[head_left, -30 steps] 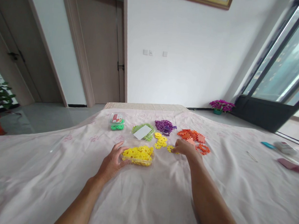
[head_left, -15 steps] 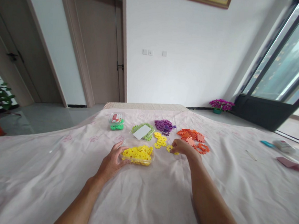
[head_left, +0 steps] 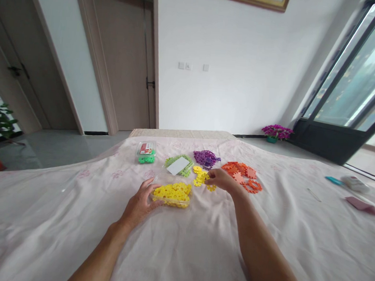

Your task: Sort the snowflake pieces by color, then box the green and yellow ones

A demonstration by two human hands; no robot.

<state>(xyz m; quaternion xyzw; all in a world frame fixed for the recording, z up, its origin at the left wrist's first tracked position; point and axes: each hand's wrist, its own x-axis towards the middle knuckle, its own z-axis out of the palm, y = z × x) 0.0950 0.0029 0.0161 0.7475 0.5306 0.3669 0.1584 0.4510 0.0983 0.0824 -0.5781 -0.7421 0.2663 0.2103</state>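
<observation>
My left hand is wrapped round the left end of a clear plastic box, thumb at its near side. Yellow flower-shaped plastic pieces fill that box. Farther to the right, my right hand is closed in a pinch on a yellow flower-shaped piece, which its fingers partly cover. Just beyond those fingertips is a loose cluster of yellow pieces on the cloth.
Behind the yellow box are light green pieces with a white card. Purple pieces and orange pieces lie to the right. A lidded box of green pieces stands back left. A pink item rests far right.
My right hand has moved left, toward the loose yellow cluster, with the yellow piece at its fingertips. My left hand stays on the box.
</observation>
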